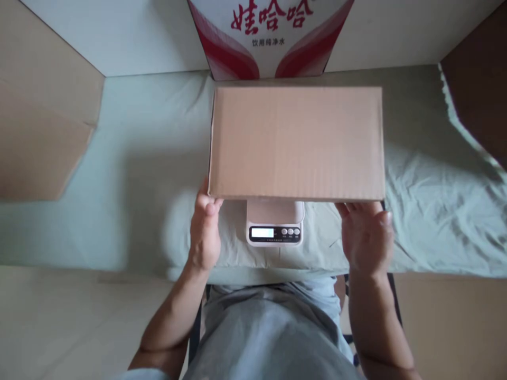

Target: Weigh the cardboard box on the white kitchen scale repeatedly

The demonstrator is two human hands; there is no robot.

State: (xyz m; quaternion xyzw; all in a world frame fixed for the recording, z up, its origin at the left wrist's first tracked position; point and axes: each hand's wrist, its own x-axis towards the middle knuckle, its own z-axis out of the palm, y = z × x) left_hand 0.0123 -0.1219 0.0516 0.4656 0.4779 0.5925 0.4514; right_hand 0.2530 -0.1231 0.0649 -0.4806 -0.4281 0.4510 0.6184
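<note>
A plain brown cardboard box (297, 142) is held between my two hands, above a white digital kitchen scale (275, 211). My left hand (205, 229) grips the box's near left corner, its fingers partly hidden beneath. At the near right corner, my right hand (367, 235) supports the box from below, palm up, with the fingertips out of sight under it. The scale's lit display and round buttons face me, while the box covers its far part. Whether the box touches the scale cannot be seen.
A pale green cloth (158, 158) covers the table. Against the white wall at the back stands a red and white carton (273, 53) with Chinese lettering. Large cardboard pieces stand at the left (43, 116) and the right (479, 84).
</note>
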